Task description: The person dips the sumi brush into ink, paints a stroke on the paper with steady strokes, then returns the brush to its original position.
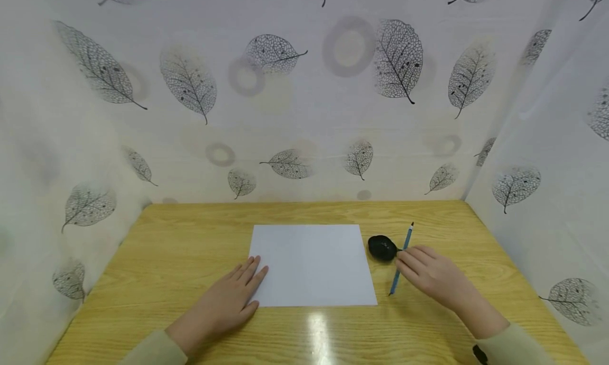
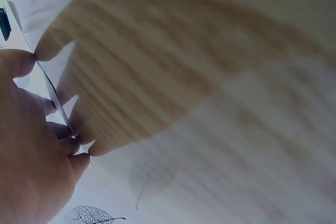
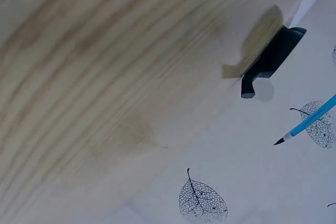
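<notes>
A white sheet of paper (image 1: 311,264) lies flat on the wooden table. My left hand (image 1: 230,296) rests on its left edge with the fingers stretched out; the left wrist view shows the fingertips (image 2: 25,62) along the paper's edge. Right of the sheet, my right hand (image 1: 430,275) pinches a blue-handled brush (image 1: 395,281), its dark tip pointing away from me. In the right wrist view the brush (image 3: 315,117) hangs above the table, but the hand is out of frame. Beside my right fingertips sits a small black dish (image 1: 382,248) with a short handle (image 3: 248,86).
The wooden table (image 1: 190,233) extends around the sheet. A pale curtain with a leaf pattern (image 1: 295,116) borders the back and both sides. Light glares on the tabletop near the front. A dark object (image 1: 479,354) shows at my right sleeve.
</notes>
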A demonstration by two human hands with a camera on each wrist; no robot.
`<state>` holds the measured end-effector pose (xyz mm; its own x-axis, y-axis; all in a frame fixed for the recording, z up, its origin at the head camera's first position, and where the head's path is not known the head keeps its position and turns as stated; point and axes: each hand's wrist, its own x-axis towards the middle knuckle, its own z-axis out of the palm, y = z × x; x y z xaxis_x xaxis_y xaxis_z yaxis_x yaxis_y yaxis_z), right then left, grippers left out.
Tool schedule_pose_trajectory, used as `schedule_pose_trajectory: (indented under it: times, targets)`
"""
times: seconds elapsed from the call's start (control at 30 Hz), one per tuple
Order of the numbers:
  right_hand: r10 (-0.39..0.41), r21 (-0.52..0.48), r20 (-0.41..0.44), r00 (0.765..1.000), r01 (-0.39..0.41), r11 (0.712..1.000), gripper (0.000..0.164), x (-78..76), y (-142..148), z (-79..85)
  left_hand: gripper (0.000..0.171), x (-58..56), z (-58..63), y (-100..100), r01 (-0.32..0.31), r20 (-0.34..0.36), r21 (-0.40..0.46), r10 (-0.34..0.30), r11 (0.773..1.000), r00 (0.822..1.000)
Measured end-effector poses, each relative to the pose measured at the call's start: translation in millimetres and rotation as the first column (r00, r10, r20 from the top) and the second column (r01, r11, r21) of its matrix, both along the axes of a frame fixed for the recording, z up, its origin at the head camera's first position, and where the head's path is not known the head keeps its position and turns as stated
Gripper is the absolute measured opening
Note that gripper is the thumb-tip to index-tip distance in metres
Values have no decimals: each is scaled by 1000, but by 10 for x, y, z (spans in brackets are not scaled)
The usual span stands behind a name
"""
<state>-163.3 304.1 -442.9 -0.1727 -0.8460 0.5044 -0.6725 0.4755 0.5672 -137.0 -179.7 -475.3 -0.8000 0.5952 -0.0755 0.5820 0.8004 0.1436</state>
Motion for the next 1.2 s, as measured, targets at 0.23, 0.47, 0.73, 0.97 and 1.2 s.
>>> schedule_pose_trajectory:
  times: [0.23, 0.47, 0.73, 0.97, 1.2]
  targets:
    - [-42, -88, 20, 999, 43, 995, 48, 18, -59, 62, 70, -1, -60, -3, 7, 13, -7, -7, 1000, 1000]
    - [4, -212, 17, 1000, 0, 977, 45, 4, -136, 100, 70, 13, -89, -12, 26, -19, 28, -25, 999, 1000]
    - [-30, -286, 1, 1000, 29, 958, 40, 10, -192, 184, 70, 25, -96, -10, 36, -30, 35, -35, 999, 999]
    - [-50, -375, -28, 998, 36, 926, 36, -46, -208, 228, 69, 37, -57, 12, 20, -11, 0, -20, 1000, 1000]
    - [-57, -462, -21, 998, 41, 886, 34, -136, -271, 256, 70, 32, -76, 12, 25, -25, 12, -25, 1000, 999]
